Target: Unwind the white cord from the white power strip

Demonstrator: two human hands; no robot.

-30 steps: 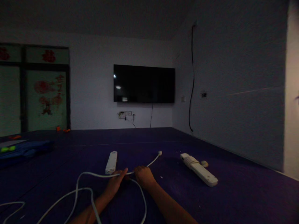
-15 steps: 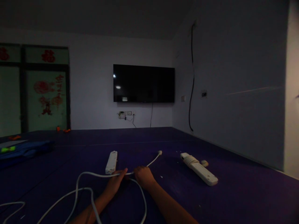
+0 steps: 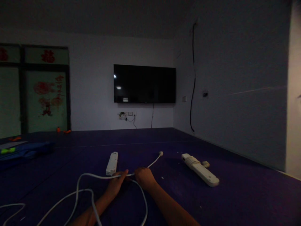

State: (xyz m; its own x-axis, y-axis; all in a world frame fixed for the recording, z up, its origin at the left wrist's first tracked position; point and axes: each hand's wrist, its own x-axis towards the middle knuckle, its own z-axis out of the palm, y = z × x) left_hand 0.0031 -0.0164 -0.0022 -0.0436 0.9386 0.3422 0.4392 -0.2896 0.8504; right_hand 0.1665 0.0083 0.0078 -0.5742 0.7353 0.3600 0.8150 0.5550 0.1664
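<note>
A long white cable [image 3: 80, 183] loops over the dark purple floor mat [image 3: 235, 194] in front of me. My left hand [image 3: 117, 183] is closed on it, thumb on top. Just to the right, my right hand [image 3: 144, 177] grips the same cable in a fist. From there the cable runs on to a white plug [image 3: 161, 153]. A white power strip [image 3: 112, 163] lies just beyond my left hand. A second white power strip [image 3: 199, 169], with its cord wound round its far end, lies to the right.
A dark TV [image 3: 144, 84] hangs on the far wall above wall sockets [image 3: 125, 115]. A black cable [image 3: 192, 78] runs down the right wall. A blue bag [image 3: 23, 150] lies at the left. A door with red paper decorations [image 3: 45, 94] stands at the back left.
</note>
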